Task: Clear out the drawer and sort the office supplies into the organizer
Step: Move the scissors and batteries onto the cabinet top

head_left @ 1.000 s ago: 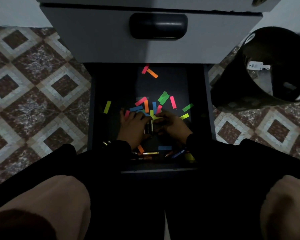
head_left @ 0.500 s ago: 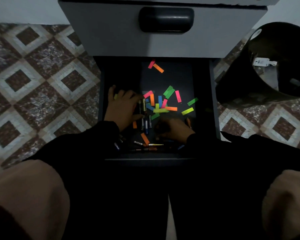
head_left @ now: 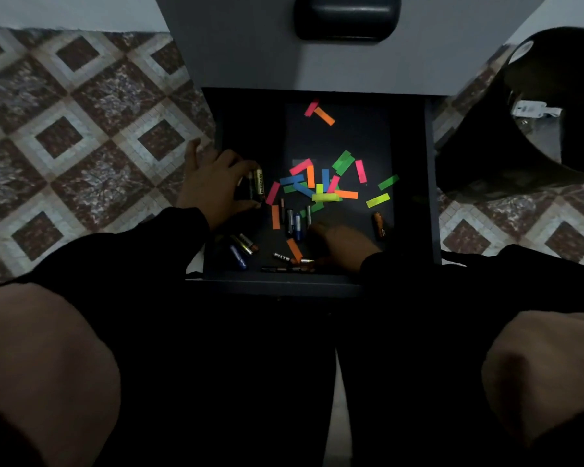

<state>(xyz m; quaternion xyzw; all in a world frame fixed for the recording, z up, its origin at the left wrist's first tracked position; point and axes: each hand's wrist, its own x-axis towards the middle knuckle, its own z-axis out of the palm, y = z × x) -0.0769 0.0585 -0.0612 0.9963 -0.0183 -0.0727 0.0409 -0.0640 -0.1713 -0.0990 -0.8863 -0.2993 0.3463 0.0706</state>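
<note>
An open dark drawer (head_left: 433, 210) holds scattered neon sticky flags (head_left: 325, 197) and loose batteries. My left hand (head_left: 213, 183) is at the drawer's left wall, fingers curled round a black-and-gold battery (head_left: 259, 184) and at least one more beside it. My right hand (head_left: 346, 246) lies low near the drawer's front, palm down, fingers pointing left toward two upright-lying batteries (head_left: 296, 226). More batteries (head_left: 242, 248) lie at the front left, and an orange one (head_left: 379, 224) lies at the right. No organizer is in view.
The shut upper drawer with a dark handle (head_left: 347, 16) overhangs the open one. A black round bin (head_left: 536, 129) with a white tag lies tipped on the tiled floor at the right. My knees fill the bottom corners.
My left hand has moved left to the drawer's side wall with batteries in its grip. My right hand has slid back toward the drawer's front, leaving the flags.
</note>
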